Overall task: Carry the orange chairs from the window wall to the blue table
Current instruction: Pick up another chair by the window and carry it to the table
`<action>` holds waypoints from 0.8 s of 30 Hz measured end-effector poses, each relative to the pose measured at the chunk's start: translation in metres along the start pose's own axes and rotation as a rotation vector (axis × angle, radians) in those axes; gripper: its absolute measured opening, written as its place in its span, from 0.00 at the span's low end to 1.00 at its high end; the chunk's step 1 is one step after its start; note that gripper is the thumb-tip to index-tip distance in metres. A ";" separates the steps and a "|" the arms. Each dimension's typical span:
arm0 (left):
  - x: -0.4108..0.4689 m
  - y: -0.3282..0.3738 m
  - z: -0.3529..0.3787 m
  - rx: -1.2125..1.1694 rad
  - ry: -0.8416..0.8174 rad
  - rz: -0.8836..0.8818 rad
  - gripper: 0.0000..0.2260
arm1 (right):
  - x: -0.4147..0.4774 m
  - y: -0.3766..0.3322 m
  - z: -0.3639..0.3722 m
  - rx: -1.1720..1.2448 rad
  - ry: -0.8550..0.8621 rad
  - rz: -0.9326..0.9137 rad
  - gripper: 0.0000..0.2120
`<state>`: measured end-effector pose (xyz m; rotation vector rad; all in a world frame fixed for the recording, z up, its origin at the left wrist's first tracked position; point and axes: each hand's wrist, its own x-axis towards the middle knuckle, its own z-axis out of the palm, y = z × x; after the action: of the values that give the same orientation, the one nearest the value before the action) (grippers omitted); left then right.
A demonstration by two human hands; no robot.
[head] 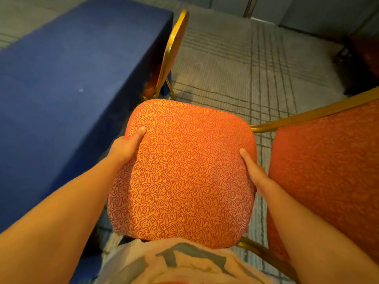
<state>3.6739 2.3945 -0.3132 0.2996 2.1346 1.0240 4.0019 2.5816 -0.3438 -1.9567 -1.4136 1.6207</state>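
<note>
The left hand (125, 147) and right hand (255, 173) are gripping the seat of an orange chair (184, 171) by its sides, thumbs pressing on top, other fingers hidden underneath; it is hanging just beside the blue table (61, 78), near a second chair (174, 52) standing against it

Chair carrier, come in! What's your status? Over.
Left hand and right hand grip the seat's sides. Orange chair held at chest, blue table close left. Second chair parked at the table ahead; carpet open right of it.
</note>
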 end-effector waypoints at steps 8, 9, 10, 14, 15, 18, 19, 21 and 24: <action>0.116 0.057 0.005 -0.011 -0.018 -0.019 0.40 | 0.083 -0.078 0.053 -0.009 0.044 0.051 0.65; 0.134 0.067 0.003 -0.004 -0.016 -0.017 0.40 | 0.095 -0.089 0.061 -0.010 0.049 0.054 0.64; 0.149 0.076 0.001 0.006 -0.019 -0.015 0.39 | 0.104 -0.100 0.068 -0.006 0.050 0.058 0.60; 0.218 0.112 0.000 0.037 -0.027 0.007 0.36 | 0.146 -0.141 0.094 0.019 0.081 0.106 0.53; 0.234 0.118 0.002 0.046 -0.023 0.009 0.35 | 0.158 -0.150 0.099 0.014 0.084 0.113 0.50; 0.273 0.126 0.011 0.057 -0.029 -0.022 0.37 | 0.189 -0.168 0.110 0.015 0.082 0.127 0.46; 0.281 0.127 0.014 0.054 -0.031 -0.029 0.37 | 0.198 -0.170 0.113 0.015 0.079 0.132 0.47; 0.308 0.124 0.028 0.059 -0.021 -0.058 0.35 | 0.225 -0.172 0.121 -0.003 0.066 0.144 0.43; 0.346 0.111 0.049 0.062 -0.013 -0.091 0.33 | 0.265 -0.165 0.134 -0.031 0.044 0.199 0.38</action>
<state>3.4554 2.6645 -0.4297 0.2354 2.1507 0.9029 3.7817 2.8193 -0.4445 -2.1982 -1.2698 1.6337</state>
